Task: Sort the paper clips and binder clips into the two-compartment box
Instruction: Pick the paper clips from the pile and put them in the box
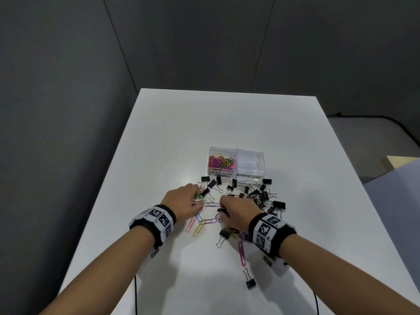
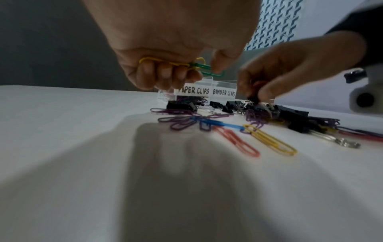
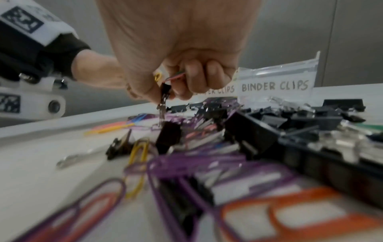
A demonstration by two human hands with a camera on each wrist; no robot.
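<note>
A clear two-compartment box (image 1: 236, 172) stands past my hands. Its left half, labelled PAPER CLIPS, holds coloured paper clips (image 1: 221, 160); the right half, labelled BINDER CLIPS (image 1: 250, 163), looks bare. My left hand (image 1: 197, 197) hovers low with curled fingers and holds a yellow paper clip (image 2: 161, 63) and a green paper clip (image 2: 207, 68). My right hand (image 1: 221, 212) pinches a small black binder clip (image 3: 165, 88) between thumb and forefinger; coloured wire shows inside its curled fingers. Loose paper clips (image 1: 200, 226) and a heap of black binder clips (image 1: 256, 194) lie around both hands.
The white table (image 1: 204, 123) drops off at left, right and far edges, with grey walls behind. One binder clip (image 1: 250, 283) and a pink paper clip (image 1: 242, 253) lie nearer me. Two black cables (image 1: 135, 296) hang at the near edge.
</note>
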